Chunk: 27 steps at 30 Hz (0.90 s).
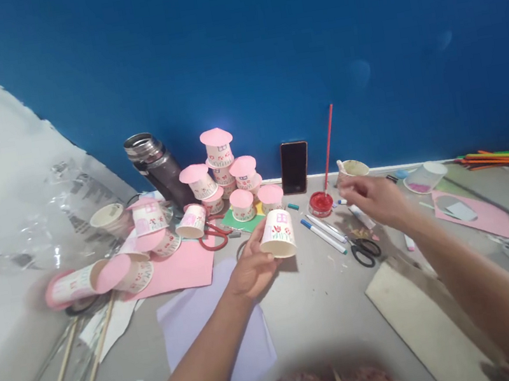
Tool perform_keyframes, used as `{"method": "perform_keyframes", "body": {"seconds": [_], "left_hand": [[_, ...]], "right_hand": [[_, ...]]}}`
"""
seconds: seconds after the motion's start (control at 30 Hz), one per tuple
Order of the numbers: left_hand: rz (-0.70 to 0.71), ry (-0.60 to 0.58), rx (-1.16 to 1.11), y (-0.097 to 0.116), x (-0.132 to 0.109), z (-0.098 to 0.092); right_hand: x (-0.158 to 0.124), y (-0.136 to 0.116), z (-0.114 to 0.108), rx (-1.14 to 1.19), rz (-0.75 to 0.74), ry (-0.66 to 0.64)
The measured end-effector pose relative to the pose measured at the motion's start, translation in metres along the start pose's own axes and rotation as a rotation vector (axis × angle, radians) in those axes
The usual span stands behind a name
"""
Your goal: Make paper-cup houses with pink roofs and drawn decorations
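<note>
My left hand is wrapped round a paper cup, its open mouth tilted down and toward me. A purple window, red flowers and green grass are drawn on the cup. My right hand hovers over the markers with curled fingers, just in front of a cream cup by the wall. Whatever those fingers hold, if anything, is hidden. Left of it sits a small pot of red paint with a long red stick rising from it. Decorated cups with pink paper roofs are stacked behind my left hand.
A dark flask and an upright phone stand along the blue wall. Markers, black scissors and red-handled scissors lie about. Purple paper lies at front left. A person's blurred hand is at far left, by a roofed cup.
</note>
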<state>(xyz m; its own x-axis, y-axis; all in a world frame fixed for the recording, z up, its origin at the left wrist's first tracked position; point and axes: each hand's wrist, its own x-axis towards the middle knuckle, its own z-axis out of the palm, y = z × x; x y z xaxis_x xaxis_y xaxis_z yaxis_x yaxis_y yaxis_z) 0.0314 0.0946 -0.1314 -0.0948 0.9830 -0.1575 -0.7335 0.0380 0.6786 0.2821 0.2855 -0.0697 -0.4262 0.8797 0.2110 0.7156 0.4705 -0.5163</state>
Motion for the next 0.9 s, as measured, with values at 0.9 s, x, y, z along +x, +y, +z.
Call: {"method": "perform_keyframes", "body": {"seconds": [0.9], "left_hand": [[-0.048, -0.103, -0.072, 0.015, -0.015, 0.046]], "right_hand": [[-0.106, 0.010, 0.076, 0.272, -0.351, 0.043]]}}
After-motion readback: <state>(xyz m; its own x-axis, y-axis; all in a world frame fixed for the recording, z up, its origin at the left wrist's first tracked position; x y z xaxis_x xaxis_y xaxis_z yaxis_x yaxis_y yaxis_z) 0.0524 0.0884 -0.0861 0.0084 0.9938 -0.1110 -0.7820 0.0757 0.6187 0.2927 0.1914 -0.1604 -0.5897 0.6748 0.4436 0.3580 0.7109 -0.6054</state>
